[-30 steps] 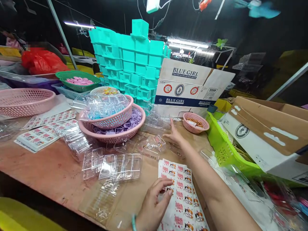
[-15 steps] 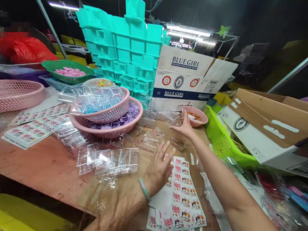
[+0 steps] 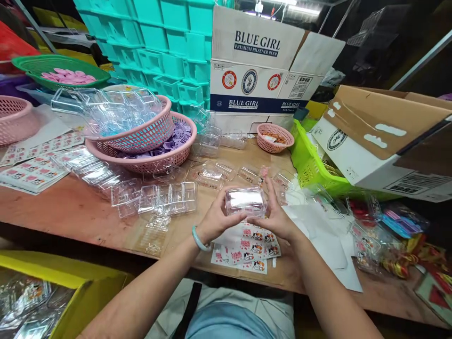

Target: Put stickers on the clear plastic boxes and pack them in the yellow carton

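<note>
A clear plastic box (image 3: 246, 201) is held level between both hands, above the front of the table. My left hand (image 3: 219, 213) grips its left end, with the thumb along the near side. At the right end, my right hand (image 3: 277, 215) has its thumb on the near edge and its fingers up along the far corner. Below them lie sheets of cat stickers (image 3: 252, 249), partly covered by the hands. Just beyond are several clear boxes with stickers on them, such as this clear box (image 3: 209, 177).
Flat clear boxes (image 3: 173, 197) lie left of the hands. Stacked pink baskets (image 3: 141, 162) hold purple and blue pieces. At the back stand a small pink basket (image 3: 275, 139), a beer carton (image 3: 254, 70) and turquoise crates (image 3: 155, 47). A lime-green basket (image 3: 314, 162) is at right.
Both hands were apart and empty-looking; now they hold a clear box together. My right hand has come back from near the small pink basket. The camera has tilted downward.
</note>
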Motion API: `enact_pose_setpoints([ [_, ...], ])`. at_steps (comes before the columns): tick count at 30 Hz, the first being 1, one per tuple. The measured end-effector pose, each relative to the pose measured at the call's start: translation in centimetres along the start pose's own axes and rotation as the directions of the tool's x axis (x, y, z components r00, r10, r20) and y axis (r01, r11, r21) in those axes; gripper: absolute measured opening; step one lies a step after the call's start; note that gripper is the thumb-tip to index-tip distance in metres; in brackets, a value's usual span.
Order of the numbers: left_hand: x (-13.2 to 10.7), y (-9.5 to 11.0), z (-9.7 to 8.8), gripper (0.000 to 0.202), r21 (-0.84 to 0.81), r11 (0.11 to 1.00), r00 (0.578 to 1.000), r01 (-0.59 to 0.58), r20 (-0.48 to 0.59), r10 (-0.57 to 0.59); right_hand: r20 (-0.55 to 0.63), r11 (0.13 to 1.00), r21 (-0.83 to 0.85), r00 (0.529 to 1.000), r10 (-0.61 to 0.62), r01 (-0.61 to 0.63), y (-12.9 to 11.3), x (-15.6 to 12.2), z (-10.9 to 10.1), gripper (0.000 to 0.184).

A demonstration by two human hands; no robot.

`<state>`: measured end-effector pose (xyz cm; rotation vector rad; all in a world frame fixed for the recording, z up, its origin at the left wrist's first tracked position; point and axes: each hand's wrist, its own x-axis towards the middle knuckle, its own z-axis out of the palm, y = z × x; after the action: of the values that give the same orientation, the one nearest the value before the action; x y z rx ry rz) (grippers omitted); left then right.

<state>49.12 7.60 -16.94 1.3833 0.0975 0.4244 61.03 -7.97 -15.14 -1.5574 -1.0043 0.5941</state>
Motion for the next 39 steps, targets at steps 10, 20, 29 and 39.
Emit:
enact_pose_setpoints([
  [10, -4.7, 1.6, -1.1, 0.052, -0.413, 0.883, 0.891, 0.222, -0.284, -0.356, -0.326, 0.869, -0.478, 0.945, -0.036, -0.131, 4.7, 0.4, 0.2, 0.108],
  [20, -5.5, -0.3, -1.1, 0.043, -0.317, 0.785, 0.812, 0.533, -0.068, -0.579, -0.424, 0.932, -0.361, 0.886, -0.186, 0.023, -3.2, -3.2, 3.6, 0.015],
  [29, -6.2, -0.1, -2.4, 0.034, -0.456, 0.752, 0.872, 0.476, 0.137, -0.469, 0.009, 0.972, -0.056, 0.974, 0.228, -0.228, -3.4, -2.4, 5.3, 0.027],
  [39, -6.3, -0.8, -3.0, 0.037, -0.476, 0.728, 0.859, 0.494, 0.137, -0.494, 0.005, 0.935, -0.206, 0.955, 0.297, -0.29, -3.4, -2.3, 5.7, 0.03],
])
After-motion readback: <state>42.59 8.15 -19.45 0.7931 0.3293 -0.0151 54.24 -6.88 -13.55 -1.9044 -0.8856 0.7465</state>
